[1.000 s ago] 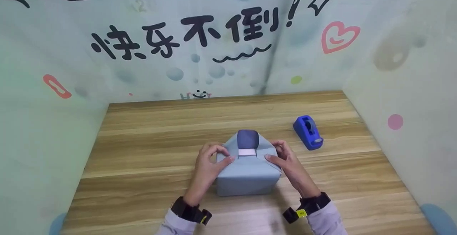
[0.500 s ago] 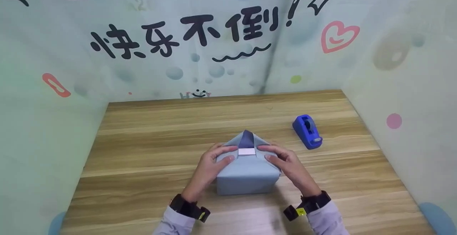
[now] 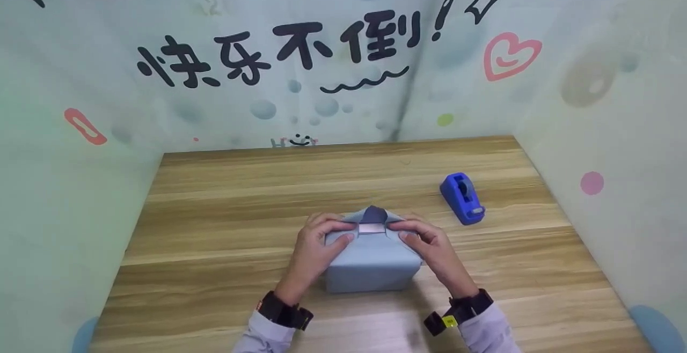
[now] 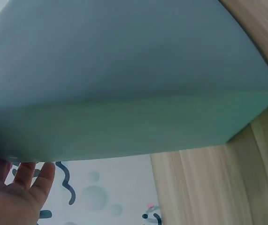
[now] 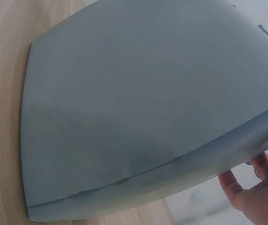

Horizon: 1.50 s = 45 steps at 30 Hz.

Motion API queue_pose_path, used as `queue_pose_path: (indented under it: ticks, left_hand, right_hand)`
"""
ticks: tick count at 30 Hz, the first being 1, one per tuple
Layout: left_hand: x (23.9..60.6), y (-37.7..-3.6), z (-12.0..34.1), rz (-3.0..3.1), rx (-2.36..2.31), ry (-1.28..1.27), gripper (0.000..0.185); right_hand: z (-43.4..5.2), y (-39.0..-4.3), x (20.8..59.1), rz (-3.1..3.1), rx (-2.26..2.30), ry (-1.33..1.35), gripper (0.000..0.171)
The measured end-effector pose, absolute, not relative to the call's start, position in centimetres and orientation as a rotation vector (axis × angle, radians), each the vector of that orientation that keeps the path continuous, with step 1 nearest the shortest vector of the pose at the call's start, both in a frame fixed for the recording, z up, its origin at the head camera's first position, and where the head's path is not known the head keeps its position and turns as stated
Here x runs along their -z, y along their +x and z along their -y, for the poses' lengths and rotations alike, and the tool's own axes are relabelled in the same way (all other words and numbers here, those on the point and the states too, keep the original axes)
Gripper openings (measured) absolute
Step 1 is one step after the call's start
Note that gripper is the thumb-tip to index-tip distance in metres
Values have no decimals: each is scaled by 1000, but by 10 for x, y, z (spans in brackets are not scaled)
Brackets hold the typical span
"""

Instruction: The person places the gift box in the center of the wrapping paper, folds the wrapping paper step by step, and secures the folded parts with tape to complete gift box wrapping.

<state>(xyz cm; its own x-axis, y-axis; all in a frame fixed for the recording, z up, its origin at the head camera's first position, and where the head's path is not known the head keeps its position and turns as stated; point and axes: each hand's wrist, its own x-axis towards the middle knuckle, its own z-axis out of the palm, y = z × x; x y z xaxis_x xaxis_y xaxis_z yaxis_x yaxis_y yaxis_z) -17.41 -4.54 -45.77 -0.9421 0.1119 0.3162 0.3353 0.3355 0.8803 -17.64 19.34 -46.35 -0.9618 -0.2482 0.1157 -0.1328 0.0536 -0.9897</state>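
Observation:
A box wrapped in blue-grey paper [image 3: 373,270] stands on the table in the head view. At its top, the paper folds in from both sides around a dark blue flap [image 3: 374,214] and a small strip of white [image 3: 371,228]. My left hand [image 3: 312,254] grips the left top edge, thumb on the near face and fingers over the folded paper. On the opposite side my right hand [image 3: 443,256] holds the paper the same way. Both wrist views are mostly filled by the box's sides, with a few fingertips [image 4: 43,180] at its edge.
A blue tape dispenser [image 3: 462,198] lies to the right, beyond my right hand. The wood-grain table [image 3: 225,208] ends at a patterned back wall [image 3: 225,117], with side walls at left and right.
The flap at the top has folded down lower, from a tall dark opening to a small one. My fingers have moved from the sides onto the folded paper; the thumbs stay in place.

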Motion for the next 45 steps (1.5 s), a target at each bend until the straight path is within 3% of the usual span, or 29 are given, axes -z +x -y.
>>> queue_pose_path:
  ticks: [5, 10, 16, 22, 25, 39, 45]
  left_hand:
    - [457, -172, 44, 2342, 1661, -402, 14]
    - [458, -172, 45, 2313, 1624, -443, 26]
    - [460, -172, 56, 2398, 1292, -642, 14]
    - [453, -161, 72, 2563, 888, -894, 57]
    - [456, -157, 73, 2514, 762, -975, 66]
    - [477, -145, 66, 2287, 646, -882, 53]
    - [486, -140, 63, 2213, 687, -828, 47]
  right_hand:
    - [-190, -176, 467, -2123, 2250, -536, 6]
    - [-190, -176, 470, -2085, 2286, -621, 18]
    - [-190, -178, 473, -2173, 2210, -702, 16]
    - [-191, -179, 474, -2231, 2190, -762, 13]
    - [-191, -178, 473, -2297, 2165, -816, 13]
    - [-181, -166, 439, -2894, 1842, -1437, 28]
    - [-195, -169, 458, -2981, 1553, -1568, 27]
